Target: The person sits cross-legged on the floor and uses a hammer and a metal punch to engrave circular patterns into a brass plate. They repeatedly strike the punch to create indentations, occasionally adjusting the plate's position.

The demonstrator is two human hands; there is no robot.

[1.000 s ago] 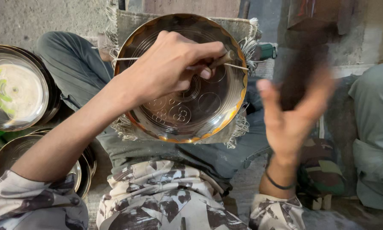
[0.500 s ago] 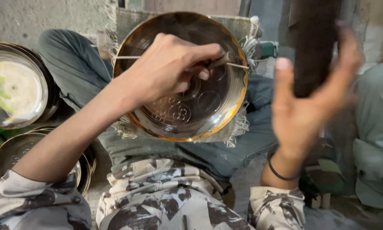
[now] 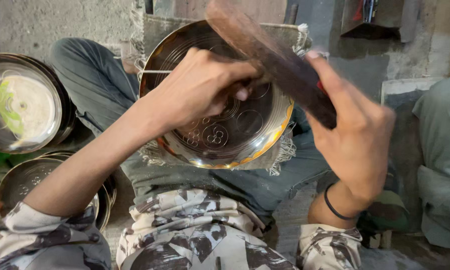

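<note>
A round metal plate (image 3: 245, 135) with circles and flower marks stamped into it lies on a frayed cloth (image 3: 280, 150) over my lap. My left hand (image 3: 200, 90) rests on the plate's upper middle, fingers closed around a thin metal rod (image 3: 152, 72) that sticks out to the left. My right hand (image 3: 355, 135) grips a dark wooden mallet (image 3: 270, 55), blurred by motion, whose far end hangs above the plate just over my left hand's fingers. A black band sits on my right wrist.
A stack of shiny metal plates (image 3: 20, 105) stands at the left, another stack (image 3: 25, 180) below it near my left elbow. A person's grey-green clothed leg (image 3: 442, 160) is at the right edge. A concrete wall (image 3: 50, 20) lies behind.
My right hand has swung the mallet from upright at the right side down and leftward over the plate. My left hand and the rod have stayed in place.
</note>
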